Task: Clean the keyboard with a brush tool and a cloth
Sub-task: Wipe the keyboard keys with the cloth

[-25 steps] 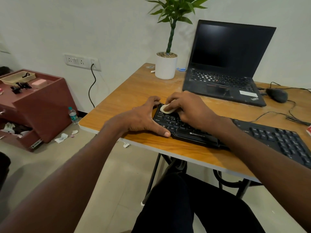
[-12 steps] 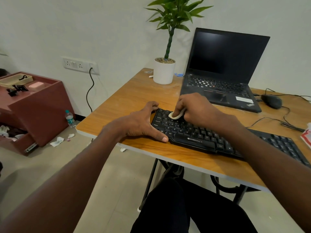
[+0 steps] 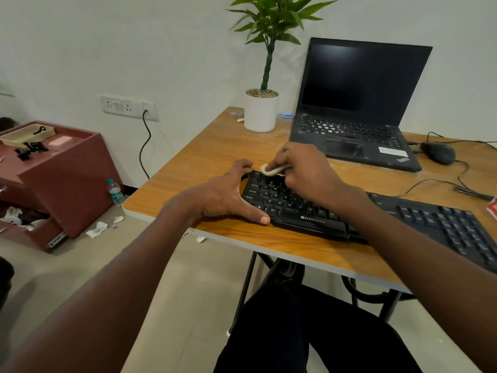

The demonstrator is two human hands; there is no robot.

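A black keyboard (image 3: 376, 219) lies on a wooden desk (image 3: 215, 146), its long axis running from 10 o'clock to 4 o'clock. The right hand (image 3: 304, 170), fingers curled, presses a small white pad, probably the cloth (image 3: 270, 170), onto the keyboard's top-left corner. The left hand (image 3: 228, 195), fingers spread wide, braces that same end. The unwiped keys stretch away toward 4 o'clock. The right forearm hides the middle keys; no brush is visible.

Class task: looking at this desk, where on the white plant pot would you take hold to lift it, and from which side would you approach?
Grip the white plant pot round its smooth cylindrical wall, coming from its open left. The laptop stands close on its right, and the leaves probably block a grasp from above.
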